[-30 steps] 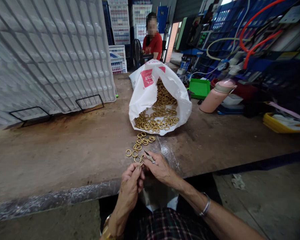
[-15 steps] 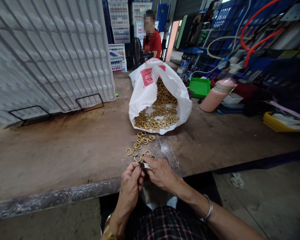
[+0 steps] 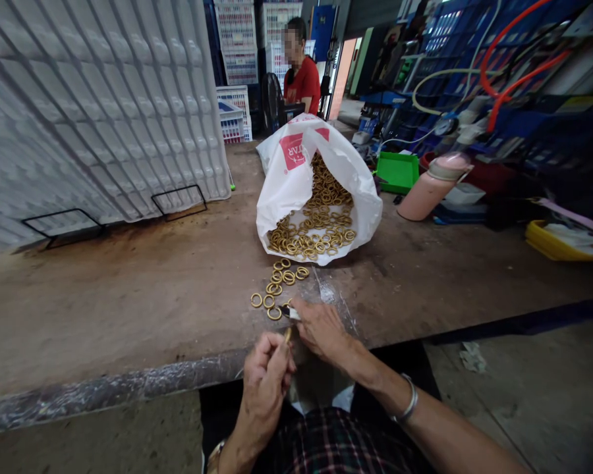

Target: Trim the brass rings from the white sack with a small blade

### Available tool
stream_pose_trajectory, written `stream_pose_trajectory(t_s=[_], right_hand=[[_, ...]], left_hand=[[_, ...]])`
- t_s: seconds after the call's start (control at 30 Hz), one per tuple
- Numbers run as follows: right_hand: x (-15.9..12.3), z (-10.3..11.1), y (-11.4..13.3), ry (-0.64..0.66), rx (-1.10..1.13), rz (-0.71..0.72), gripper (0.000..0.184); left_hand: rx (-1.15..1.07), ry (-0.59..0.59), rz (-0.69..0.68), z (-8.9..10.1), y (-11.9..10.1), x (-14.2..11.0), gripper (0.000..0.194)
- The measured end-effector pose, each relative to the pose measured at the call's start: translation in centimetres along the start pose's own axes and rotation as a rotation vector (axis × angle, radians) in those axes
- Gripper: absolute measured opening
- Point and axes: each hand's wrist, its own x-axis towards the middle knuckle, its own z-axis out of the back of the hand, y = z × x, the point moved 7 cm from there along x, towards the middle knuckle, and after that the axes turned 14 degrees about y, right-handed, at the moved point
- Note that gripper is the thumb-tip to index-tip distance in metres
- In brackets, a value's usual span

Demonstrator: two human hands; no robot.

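My left hand (image 3: 268, 375) is closed, pinching a brass ring (image 3: 287, 335) edge-on between thumb and forefinger, just off the table's front edge. My right hand (image 3: 321, 332) is wrapped round a small tool (image 3: 293, 314) with a dark tip and a whitish handle; its exact kind is hard to make out. The tip points left over loose brass rings (image 3: 273, 289) scattered on the table, some partly hidden by the right hand. Behind them a white sack (image 3: 281, 207) with red print lies open toward me, holding a heap of brass rings (image 3: 329, 191).
White ribbed panels (image 3: 128, 105) stand on the left of the wooden table (image 3: 143, 296). To the right are a green tray (image 3: 398, 172), a pink bottle (image 3: 429, 191) and a yellow tray (image 3: 563, 245). A person in a red shirt (image 3: 307, 82) sits beyond the sack.
My hands have come apart. The left has drawn down and back with the ring; the right has shifted slightly up with the tool, its tip now away from the left fingers.
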Motion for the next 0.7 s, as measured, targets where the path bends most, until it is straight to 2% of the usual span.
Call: stream_pose_trajectory(t_s=[0.13,0.27,0.37,0.47,0.6,0.7], right_hand=[[1.0,1.5,0.2,-0.066,0.001,0.006,0.026],[2.8,2.5,2.3,-0.103,0.004,0.071,0.019],[4.4,2.3,3.7,-0.101,-0.026,0.068,0.018],[5.6,1.6,4.5,-0.072,-0.055,0.038,0.021],[6.0,1.2,4.9,-0.048,-0.077,0.018,0.02],[5.8,1.4,5.2,-0.064,-0.08,0.016,0.02]], left_hand=[[-0.207,0.092,0.071,-0.9,0.7,-0.5,0.033],[-0.399,0.031,0.044,0.2,1.0,0.0,0.03],[-0.465,-0.027,0.034,1.3,0.9,0.1,0.029],[-0.54,-0.028,0.032,1.9,0.5,0.0,0.028],[-0.647,-0.02,0.006,2.8,0.0,-0.1,0.024],[-0.689,-0.069,-0.004,3.8,-0.1,-0.1,0.022]])
